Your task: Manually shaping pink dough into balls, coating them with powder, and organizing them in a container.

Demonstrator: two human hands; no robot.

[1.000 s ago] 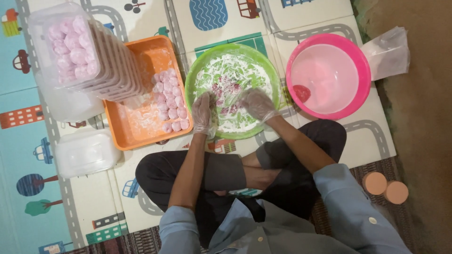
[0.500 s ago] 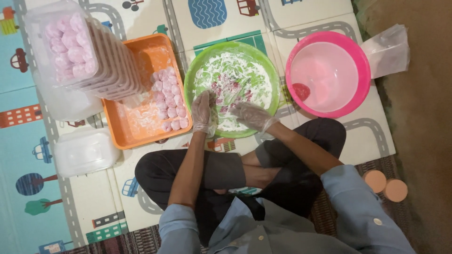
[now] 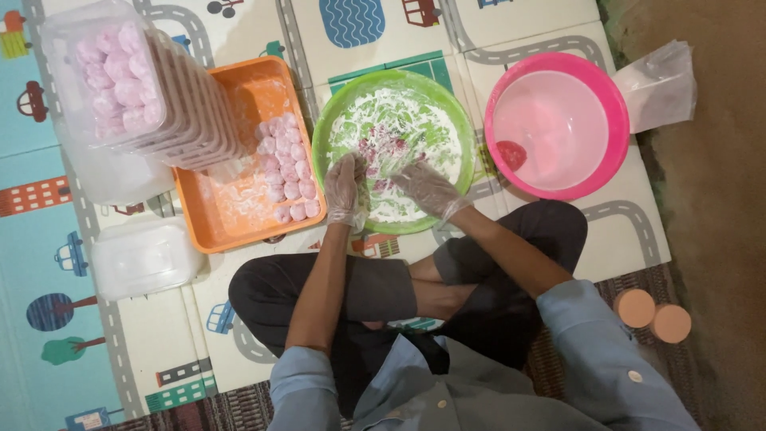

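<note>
Pink dough balls [image 3: 381, 152] lie in the floured green bowl [image 3: 459, 120], beside the orange tray [image 3: 239, 231]. Since a second ago the right hand [image 3: 423, 187] has slid toward the bowl's near rim; the left hand [image 3: 345, 185] stays there. Both hands' gloved fingers are loosely curled, whether gripping anything cannot be told.

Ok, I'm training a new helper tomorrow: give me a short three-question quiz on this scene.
1. True or false: both hands wear clear gloves.
2. Which holds the rows of pink balls? A) pink bowl B) orange tray C) green bowl
3. What colour is the powder coating the green bowl?

Key:
1. True: left hand and right hand are gloved.
2. B: the pink balls lie in the orange tray, not the pink bowl.
3. White, inside the green bowl.
</note>
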